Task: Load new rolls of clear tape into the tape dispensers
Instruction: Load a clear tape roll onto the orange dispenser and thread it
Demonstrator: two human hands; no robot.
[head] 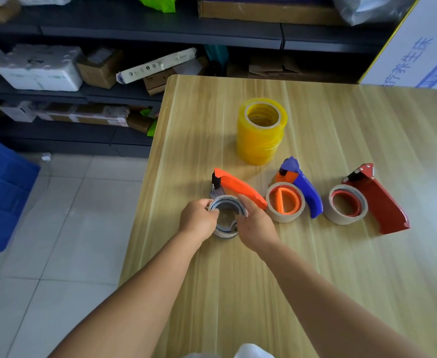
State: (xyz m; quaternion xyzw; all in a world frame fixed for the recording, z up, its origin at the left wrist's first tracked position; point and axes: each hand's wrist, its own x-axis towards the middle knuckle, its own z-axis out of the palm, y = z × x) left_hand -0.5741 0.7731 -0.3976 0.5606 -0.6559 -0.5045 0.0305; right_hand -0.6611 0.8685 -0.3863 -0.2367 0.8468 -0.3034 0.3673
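Spent core (227,205) at frame center, on the orange dispenser (240,188): my left hand (198,219) pinches its left rim, right hand (256,223) curls fingers round the right. Yellow tape stack (261,131) sits above; blue dispenser (301,188) & red dispenser (375,200) to the right, all on wood table (315,267).

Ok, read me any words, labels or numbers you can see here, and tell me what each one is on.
"养生床": blue characters on the white carton right of the table; the rest is cut off.
Cardboard box on the top shelf: print cut off, unreadable.
Long white package on the shelf: marks too small to read.
Tape dispensers, yellow tape rolls: no text visible.
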